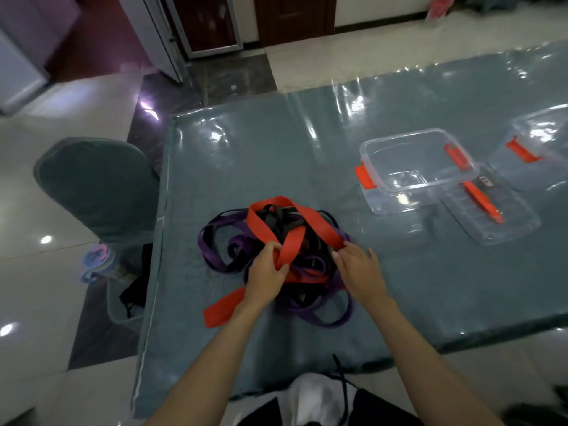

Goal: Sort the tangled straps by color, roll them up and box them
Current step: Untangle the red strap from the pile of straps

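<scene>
Our left hand (266,273) curls its fingers around the red strap (313,222); our right hand (358,270) pinches that strap's right side, above the tangled pile (242,250) on the near counter (276,149).

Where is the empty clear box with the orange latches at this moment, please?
In the head view the clear box stands on the table, right of and beyond the strap pile, with its lid beside it.
</scene>
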